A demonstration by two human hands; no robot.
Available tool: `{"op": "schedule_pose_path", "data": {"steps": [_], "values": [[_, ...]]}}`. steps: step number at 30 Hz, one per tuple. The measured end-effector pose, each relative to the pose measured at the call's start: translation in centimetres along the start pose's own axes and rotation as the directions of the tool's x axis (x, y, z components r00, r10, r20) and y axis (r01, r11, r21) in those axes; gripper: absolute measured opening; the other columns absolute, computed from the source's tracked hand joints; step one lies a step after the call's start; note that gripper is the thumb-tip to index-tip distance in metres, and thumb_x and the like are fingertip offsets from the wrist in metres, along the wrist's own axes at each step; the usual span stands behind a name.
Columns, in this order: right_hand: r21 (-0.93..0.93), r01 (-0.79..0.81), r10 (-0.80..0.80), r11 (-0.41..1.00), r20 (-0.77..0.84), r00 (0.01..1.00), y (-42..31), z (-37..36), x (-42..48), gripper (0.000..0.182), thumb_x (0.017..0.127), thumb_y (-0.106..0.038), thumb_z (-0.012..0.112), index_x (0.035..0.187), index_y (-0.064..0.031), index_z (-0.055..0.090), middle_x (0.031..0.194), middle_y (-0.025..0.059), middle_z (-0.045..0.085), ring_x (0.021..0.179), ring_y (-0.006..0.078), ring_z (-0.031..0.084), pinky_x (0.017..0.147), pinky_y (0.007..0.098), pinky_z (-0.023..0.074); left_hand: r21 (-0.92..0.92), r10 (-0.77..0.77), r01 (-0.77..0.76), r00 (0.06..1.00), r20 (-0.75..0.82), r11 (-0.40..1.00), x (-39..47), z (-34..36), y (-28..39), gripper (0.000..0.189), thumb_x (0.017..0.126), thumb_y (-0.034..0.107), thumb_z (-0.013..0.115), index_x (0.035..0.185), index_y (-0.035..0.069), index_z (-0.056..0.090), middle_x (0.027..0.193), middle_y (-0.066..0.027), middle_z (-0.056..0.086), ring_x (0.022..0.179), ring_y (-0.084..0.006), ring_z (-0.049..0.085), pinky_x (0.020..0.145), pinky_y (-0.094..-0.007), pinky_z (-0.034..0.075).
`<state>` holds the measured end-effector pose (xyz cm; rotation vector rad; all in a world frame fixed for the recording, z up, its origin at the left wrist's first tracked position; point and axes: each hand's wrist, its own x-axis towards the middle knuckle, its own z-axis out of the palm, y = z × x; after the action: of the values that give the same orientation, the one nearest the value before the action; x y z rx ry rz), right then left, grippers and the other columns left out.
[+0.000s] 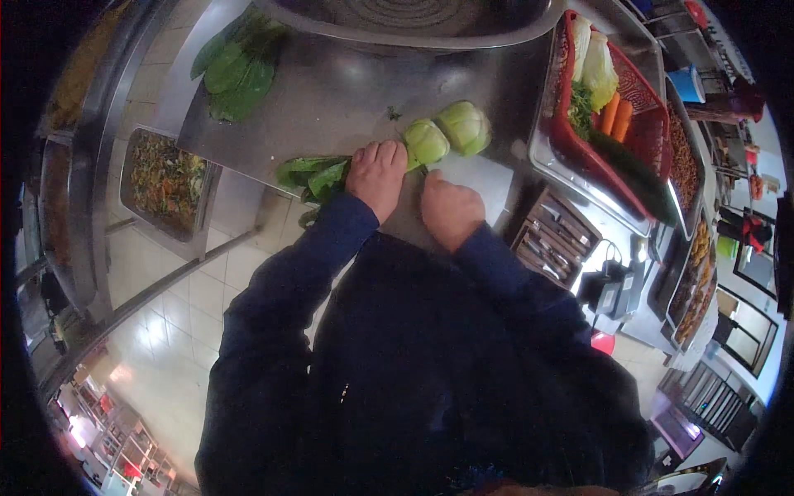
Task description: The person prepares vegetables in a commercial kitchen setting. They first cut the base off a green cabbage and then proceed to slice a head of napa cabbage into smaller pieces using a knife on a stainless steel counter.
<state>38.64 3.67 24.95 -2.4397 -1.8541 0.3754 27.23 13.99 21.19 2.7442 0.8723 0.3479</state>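
My left hand [379,177] presses down on a head of bok choy. Its dark green leaves [322,177] stick out to the left, and its pale green base [426,142] shows past my fingertips. Against that base rests a second pale green bok choy base [463,127]. My right hand [453,208] is closed just below the first base. A thin dark edge shows at its index finger, likely a knife seen edge-on; the grip hides the rest. Loose green leaves [239,80] lie at the upper left of the steel worktop [335,105].
A large metal basin [422,40] stands at the far edge. On the right, a red plastic basket [639,74] holds cabbage, carrots and a long green vegetable. Below it is a compartmented cutlery box [552,239]. A bin of vegetable scraps [164,183] stands lower left.
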Motion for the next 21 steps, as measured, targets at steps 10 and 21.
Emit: {"op": "schedule_pose_path", "data": {"steps": [10,21], "values": [[0.024,-0.076,0.072,0.997,0.127,0.989,0.1,0.2,0.3,0.012,0.080,-0.010,0.049,0.086,-0.0014,0.054,0.068,0.0190,0.064,0.063,0.0345,0.066,0.056,0.0437,0.0528,0.070,0.012,-0.009,0.999,-0.051,0.997,0.0,0.2,0.1,0.021,0.078,0.011,0.050,0.097,0.005,0.054,0.094,-0.0079,0.054,0.092,-0.0271,0.053,0.079,-0.0402,0.043],[0.042,-0.082,0.074,0.996,0.175,0.982,0.4,0.0,-0.8,0.014,0.081,-0.010,0.048,0.086,0.0002,0.057,0.069,0.0193,0.065,0.064,0.0337,0.067,0.056,0.0432,0.0532,0.049,-0.087,0.082,0.989,0.122,0.995,0.1,-0.2,0.2,0.043,0.075,0.021,0.064,0.109,0.001,0.048,0.106,-0.0138,0.051,0.103,-0.0331,0.050,0.088,-0.0444,0.040]]}}
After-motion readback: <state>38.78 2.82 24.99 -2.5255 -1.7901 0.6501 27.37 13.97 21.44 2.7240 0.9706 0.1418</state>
